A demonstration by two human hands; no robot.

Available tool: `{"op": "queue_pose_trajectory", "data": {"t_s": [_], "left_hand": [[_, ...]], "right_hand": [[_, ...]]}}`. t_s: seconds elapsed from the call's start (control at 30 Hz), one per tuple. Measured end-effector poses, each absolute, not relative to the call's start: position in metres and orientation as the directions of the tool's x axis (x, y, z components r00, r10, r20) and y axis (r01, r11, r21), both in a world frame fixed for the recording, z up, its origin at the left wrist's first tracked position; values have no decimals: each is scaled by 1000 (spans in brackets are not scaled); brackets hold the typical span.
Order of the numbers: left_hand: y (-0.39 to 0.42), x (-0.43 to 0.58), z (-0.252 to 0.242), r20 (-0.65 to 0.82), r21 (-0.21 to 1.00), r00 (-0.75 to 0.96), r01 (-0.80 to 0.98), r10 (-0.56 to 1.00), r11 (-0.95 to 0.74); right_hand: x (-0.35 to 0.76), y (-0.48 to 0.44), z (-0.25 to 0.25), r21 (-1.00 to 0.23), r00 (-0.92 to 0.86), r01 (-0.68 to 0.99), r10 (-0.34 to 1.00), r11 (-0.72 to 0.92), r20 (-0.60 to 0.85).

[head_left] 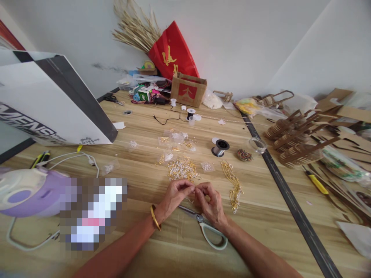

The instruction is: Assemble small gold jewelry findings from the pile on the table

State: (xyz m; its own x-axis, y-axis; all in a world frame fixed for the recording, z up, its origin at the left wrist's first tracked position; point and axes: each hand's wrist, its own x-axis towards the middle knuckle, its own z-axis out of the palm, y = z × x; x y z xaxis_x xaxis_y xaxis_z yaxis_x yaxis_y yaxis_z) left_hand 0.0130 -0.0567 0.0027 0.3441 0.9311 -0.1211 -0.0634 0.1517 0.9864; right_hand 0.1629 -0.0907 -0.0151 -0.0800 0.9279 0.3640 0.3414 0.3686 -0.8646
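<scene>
My left hand and my right hand meet fingertip to fingertip at the middle of the wooden table. Both are closed in a pinch; what sits between the fingertips is too small to make out. A short bit of thin chain hangs under the left fingers. Scissors with pale handles lie partly beneath my right hand. Just beyond the fingers spreads a pile of gold and clear beads. To the right lies a bundle of gold beaded chains. A small bag of rings rests above the right hand.
A wire spool, a heap of dark mixed beads and a clear round container stand right of centre. Small woven baskets crowd the right. At left are a white box and a purple bottle.
</scene>
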Motion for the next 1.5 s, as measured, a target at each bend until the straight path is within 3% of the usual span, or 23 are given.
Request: {"op": "queue_pose_trajectory", "data": {"t_s": [0.2,0.33,0.67,0.93,1.23,1.5], "left_hand": [[-57,12,1,143,980,305,92,941,-179],[-59,12,3,227,947,333,146,915,-288],[-56,9,5,110,978,373,122,921,-166],[-54,8,0,106,974,372,150,922,-172],[-52,6,10,155,972,301,123,941,-199],[-54,4,17,156,978,341,79,927,-194]], "right_hand": [[162,-90,-14,-892,-71,320,946,321,315],[162,-89,-15,-898,-68,302,947,320,314],[163,-90,-17,-887,-102,320,943,334,318],[162,-90,-18,-901,-132,291,947,321,294],[165,-91,-12,-978,-153,156,981,142,118],[167,-86,-4,-957,-155,277,987,86,44]]}}
